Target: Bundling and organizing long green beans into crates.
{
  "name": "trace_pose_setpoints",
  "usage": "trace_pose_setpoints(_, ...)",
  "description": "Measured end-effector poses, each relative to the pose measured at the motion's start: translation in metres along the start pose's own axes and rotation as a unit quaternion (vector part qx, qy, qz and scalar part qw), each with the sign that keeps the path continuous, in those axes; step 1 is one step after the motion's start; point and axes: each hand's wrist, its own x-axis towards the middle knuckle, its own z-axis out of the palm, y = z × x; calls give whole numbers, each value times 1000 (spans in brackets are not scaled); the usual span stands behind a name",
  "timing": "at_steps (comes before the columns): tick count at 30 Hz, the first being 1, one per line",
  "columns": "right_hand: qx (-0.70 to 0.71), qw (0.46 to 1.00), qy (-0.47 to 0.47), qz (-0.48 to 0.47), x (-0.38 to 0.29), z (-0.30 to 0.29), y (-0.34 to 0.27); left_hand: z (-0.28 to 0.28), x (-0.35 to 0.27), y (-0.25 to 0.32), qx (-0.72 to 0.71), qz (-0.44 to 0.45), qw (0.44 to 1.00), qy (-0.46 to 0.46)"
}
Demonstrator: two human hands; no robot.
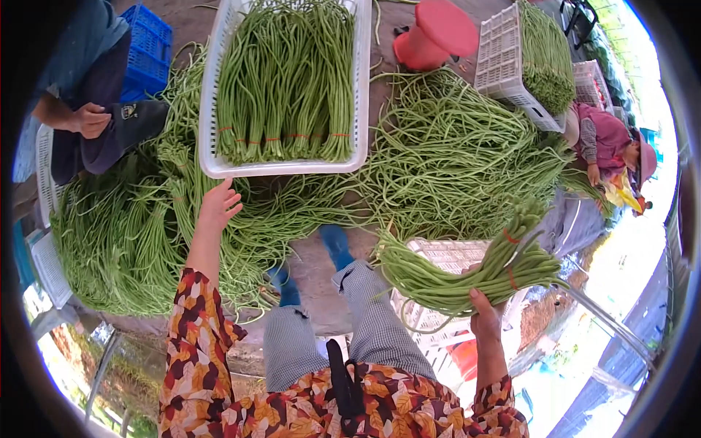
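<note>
My right hand [484,315] is closed around two bundles of yardlong beans [465,276], each tied near one end with a red band. Their loose ends droop to the left over a white crate [446,254]. My left hand [219,205] holds nothing, its fingers apart, just below the near left corner of a white plastic basket [285,169]. Whether a fingertip touches that rim, I cannot tell. Inside the basket, banded bean bundles [285,87] lie side by side, their tied ends towards me.
Loose beans [454,159] spread in a heap at the right, and more bundles [131,235] lie at the left. Beyond are a red stool [438,33], a filled white crate [498,55] and a blue crate [148,49]. One person [93,109] is at left, another [610,137] at right.
</note>
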Motion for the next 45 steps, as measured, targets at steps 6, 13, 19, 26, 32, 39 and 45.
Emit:
trace_pose_setpoints(6,44,998,43,14,-2,-25,9,54,95,-9,-263,-91,953,124)
trace_pose_setpoints(13,134,976,163,61,35,-36,48,91,124,-13,-234,-56,903,357)
trace_pose_setpoints(19,247,933,238,113,161,-83,55,105,106,0,-171,-50,876,448)
trace_pose_setpoints(26,281,906,280,148,229,-74,71,114,92,8,-166,-67,850,496)
trace_pose_setpoints(32,290,918,233,139,183,-38,38,109,97,5,-133,-54,848,510)
trace_pose_setpoints(39,308,910,245,132,257,-56,57,106,102,0,-129,-49,853,503)
trace_pose_setpoints(45,141,852,472,177,369,-71,91,110,98,5,-170,-55,852,493)
